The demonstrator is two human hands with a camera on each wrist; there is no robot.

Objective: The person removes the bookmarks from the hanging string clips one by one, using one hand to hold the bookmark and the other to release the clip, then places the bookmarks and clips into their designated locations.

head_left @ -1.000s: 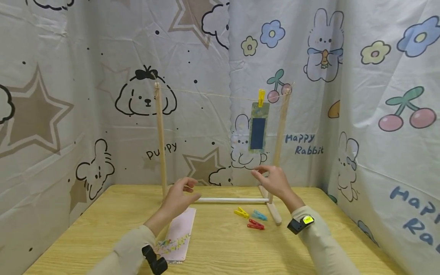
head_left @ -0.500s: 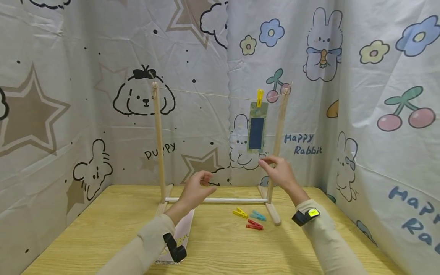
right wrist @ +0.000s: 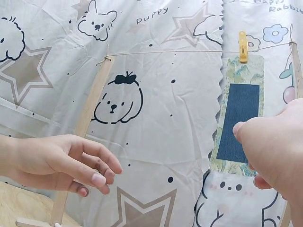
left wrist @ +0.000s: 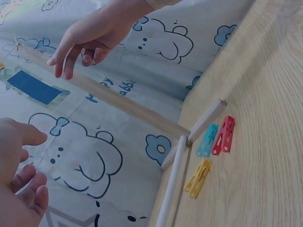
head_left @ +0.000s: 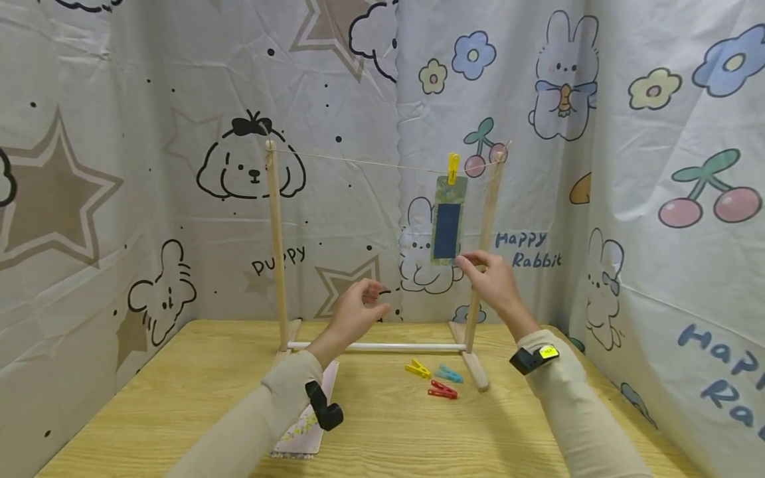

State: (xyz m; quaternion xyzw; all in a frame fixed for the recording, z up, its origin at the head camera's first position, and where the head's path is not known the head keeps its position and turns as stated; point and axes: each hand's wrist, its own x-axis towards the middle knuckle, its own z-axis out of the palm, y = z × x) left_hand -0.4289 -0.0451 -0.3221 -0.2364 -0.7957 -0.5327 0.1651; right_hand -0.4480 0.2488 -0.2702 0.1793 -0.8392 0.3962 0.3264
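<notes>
A narrow green patterned card with a dark blue panel (head_left: pixel 447 231) hangs from a yellow clothespin (head_left: pixel 453 168) on a string (head_left: pixel 358 162). My right hand (head_left: pixel 493 282) is raised at the card's lower right corner, thumb and forefinger close together. In the left wrist view its fingers (left wrist: pixel 69 64) hang loosely bent just beside the card; contact cannot be made out. My left hand (head_left: pixel 354 311) hovers lower, left of the card, its fingers loosely bent and holding nothing. In the right wrist view the thumb covers part of the card (right wrist: pixel 241 106).
A wooden frame with a left post (head_left: pixel 275 245), a right post (head_left: pixel 490 206) and a white crossbar (head_left: pixel 406 347) bears the string. Yellow (head_left: pixel 418 369), blue (head_left: pixel 449 374) and red (head_left: pixel 443 390) clothespins lie on the table (head_left: pixel 382 425). A pink flowered card (head_left: pixel 307 435) lies partly under my left forearm.
My right hand has risen to the hanging card's lower corner. My left hand has moved up and right, away from the pink card. The hanging card stays in place.
</notes>
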